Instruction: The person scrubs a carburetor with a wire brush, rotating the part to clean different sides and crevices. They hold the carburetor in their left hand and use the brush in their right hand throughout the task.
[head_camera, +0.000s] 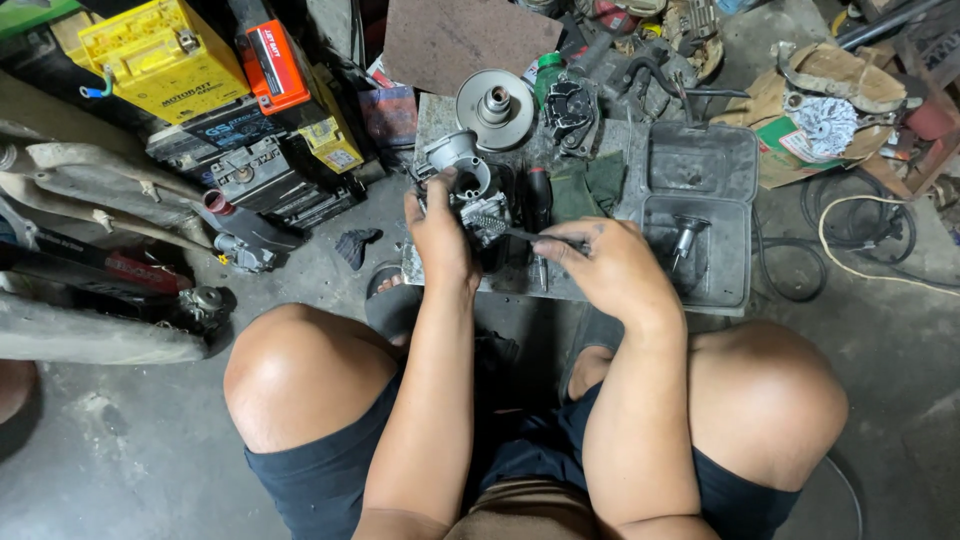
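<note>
From the head camera, the person squats on a concrete floor (120, 450), knees wide apart, both forearms reaching forward to a low worktop (440, 285) made of a flat grey board.

The left hand (438, 232) is wrapped around a grey metal carburetor (465, 180), its grip clamped on the lower body of the part and holding it just above the board. The carburetor's round open throat faces up and to the left, clear of the fingers.

The right hand (610, 265) has its grip pinched together on a thin dark tool (520, 235), which lies nearly level and points left. The tool's tip meets the carburetor's side just beside the left thumb; how it engages there is too small to tell.

Behind the carburetor, on the board, lies a round silver pulley disc (496, 105) with a raised hub, and just right of it a dark metal casting (570, 110). A green cloth (590, 185) lies between the hands and an open grey plastic case (700, 200), in whose near half a small metal part (686, 238) rests.

To the left, well apart from the hands, yellow and orange batteries (165, 55) stand stacked against other dark ones. A coil of cable (860, 225) lies on the floor at the right.
</note>
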